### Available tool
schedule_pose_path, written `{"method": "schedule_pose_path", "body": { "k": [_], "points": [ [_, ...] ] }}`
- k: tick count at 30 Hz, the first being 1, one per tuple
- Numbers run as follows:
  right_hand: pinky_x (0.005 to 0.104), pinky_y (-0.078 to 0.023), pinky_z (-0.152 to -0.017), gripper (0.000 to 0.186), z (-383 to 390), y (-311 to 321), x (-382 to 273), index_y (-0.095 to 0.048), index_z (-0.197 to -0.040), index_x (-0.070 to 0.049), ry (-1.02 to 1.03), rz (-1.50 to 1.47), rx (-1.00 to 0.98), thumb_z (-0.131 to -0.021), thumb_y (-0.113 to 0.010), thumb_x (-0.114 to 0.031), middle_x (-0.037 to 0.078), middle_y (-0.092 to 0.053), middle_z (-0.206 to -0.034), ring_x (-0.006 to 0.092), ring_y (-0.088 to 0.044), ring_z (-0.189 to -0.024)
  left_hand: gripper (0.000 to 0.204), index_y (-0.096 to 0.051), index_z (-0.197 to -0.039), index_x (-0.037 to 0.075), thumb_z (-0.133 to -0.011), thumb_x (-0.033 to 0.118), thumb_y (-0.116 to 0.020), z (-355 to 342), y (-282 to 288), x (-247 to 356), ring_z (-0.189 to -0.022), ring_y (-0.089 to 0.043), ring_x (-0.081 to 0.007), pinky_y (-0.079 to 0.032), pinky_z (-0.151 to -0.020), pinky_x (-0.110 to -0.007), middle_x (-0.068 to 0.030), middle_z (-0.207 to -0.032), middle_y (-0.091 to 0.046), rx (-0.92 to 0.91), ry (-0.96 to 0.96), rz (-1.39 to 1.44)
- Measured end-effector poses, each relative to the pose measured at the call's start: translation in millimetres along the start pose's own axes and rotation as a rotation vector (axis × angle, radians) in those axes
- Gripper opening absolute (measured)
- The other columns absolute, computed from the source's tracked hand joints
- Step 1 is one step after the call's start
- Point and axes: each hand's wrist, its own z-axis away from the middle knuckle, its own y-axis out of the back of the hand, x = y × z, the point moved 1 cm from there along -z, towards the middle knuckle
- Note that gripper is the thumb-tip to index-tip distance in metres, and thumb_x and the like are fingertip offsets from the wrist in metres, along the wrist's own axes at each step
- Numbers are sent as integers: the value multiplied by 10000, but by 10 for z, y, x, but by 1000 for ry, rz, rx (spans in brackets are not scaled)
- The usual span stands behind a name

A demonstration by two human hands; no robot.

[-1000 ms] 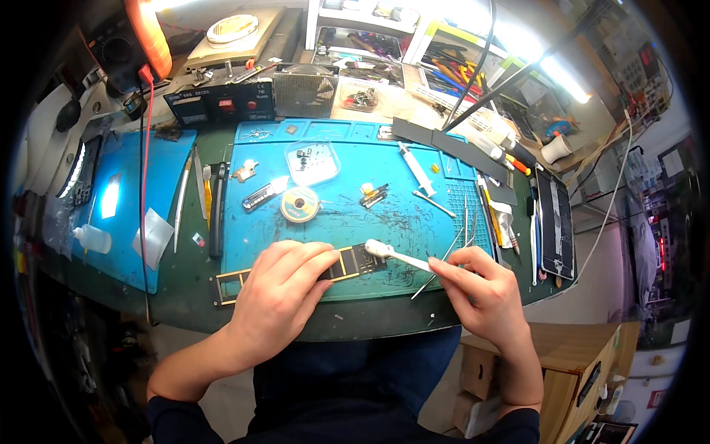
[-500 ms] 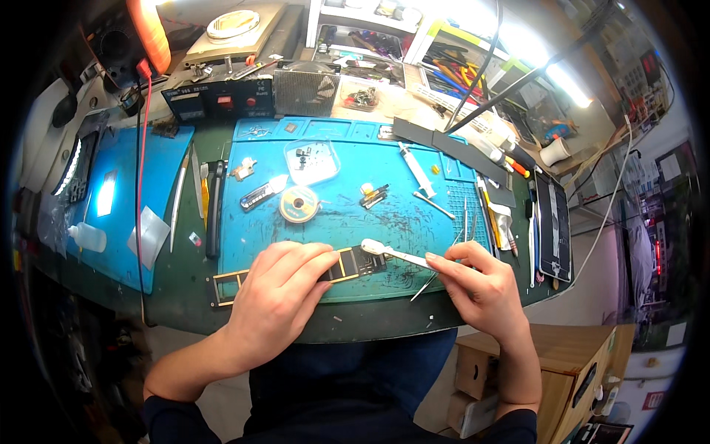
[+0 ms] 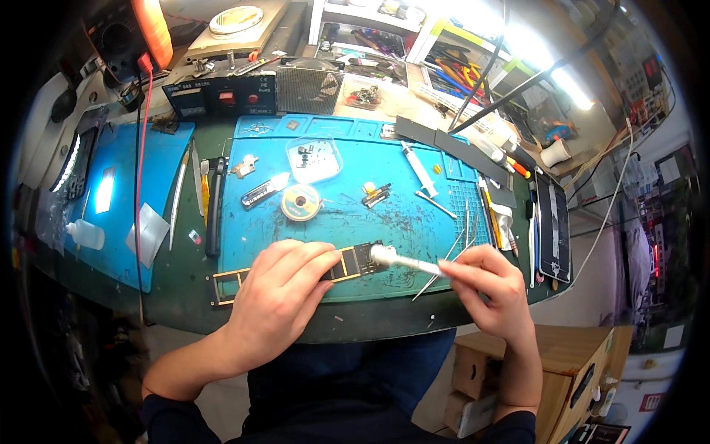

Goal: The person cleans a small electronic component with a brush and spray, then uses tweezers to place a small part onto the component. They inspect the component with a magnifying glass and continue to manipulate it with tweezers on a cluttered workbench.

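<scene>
A long, narrow black circuit board point(image 3: 358, 262) with gold-coloured bars lies near the front of the blue mat point(image 3: 333, 226). My left hand point(image 3: 281, 288) is closed over its middle, fingers bent together and pressing it down, so that stretch is hidden. Between the thumb and fingers of my right hand point(image 3: 488, 287) is the handle of a white toothbrush point(image 3: 411, 262). Its head rests at the board's right end, slightly blurred. Thin metal tweezers point(image 3: 451, 260) lie just beyond the right hand's fingertips.
Behind my hands are a solder spool point(image 3: 300, 203), a clear dish of small parts point(image 3: 316, 160), a knife point(image 3: 263, 191) and a syringe point(image 3: 420, 170). A dark-framed screen point(image 3: 552, 229) lies at the right edge. A red cable point(image 3: 140, 177) hangs down on the left.
My right hand has moved a little to the right, drawing the toothbrush head along the board toward its right end. The left hand stays put on the board.
</scene>
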Motion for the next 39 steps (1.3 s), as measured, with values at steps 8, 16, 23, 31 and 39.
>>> {"method": "schedule_pose_path", "body": {
  "k": [8,16,23,31,39],
  "points": [
    [292,-528,-599,367,-26,-25,13,-772,-1159,-117,28,15,79,-822,-735,22,57,-671,-946,185,-678,-715,425,-661,-1215,10,-803,-26,-759,2,-5,1,-1096,-610,-330,-490,-956,-426,-127,-1218,-675,-1,0,4],
    [293,-533,-632,351,-13,45,36,-772,-1161,-91,42,-53,1,-833,-737,29,69,-678,-940,201,-684,-736,427,-662,-1214,14,-801,-32,-757,1,-6,1,-1095,-608,-326,-489,-957,-422,-123,-1221,-674,-8,11,-1],
    [308,-543,-638,332,-39,-5,-2,-763,-1165,-100,19,9,-52,-854,-732,13,61,-674,-958,200,-683,-737,422,-662,-1211,13,-803,-31,-758,8,-8,3,-1097,-608,-327,-490,-957,-419,-124,-1221,-676,0,1,-3],
    [292,-514,-682,336,299,254,205,-751,-1180,-37,-224,-117,240,-864,-659,32,99,-662,-1032,169,-648,-812,455,-644,-1213,-3,-780,14,-783,-17,75,59,-1076,-615,-299,-503,-923,-401,-103,-1166,-666,-11,-33,-63],
    [369,-537,-774,264,674,47,709,-733,-1176,-59,-547,572,555,-916,-688,-42,77,-655,-1052,252,-673,-950,370,-674,-1141,-45,-778,25,-700,33,137,105,-1005,-676,-273,-569,-823,-378,-134,-1114,-692,-49,-268,-527]
  ]
}}
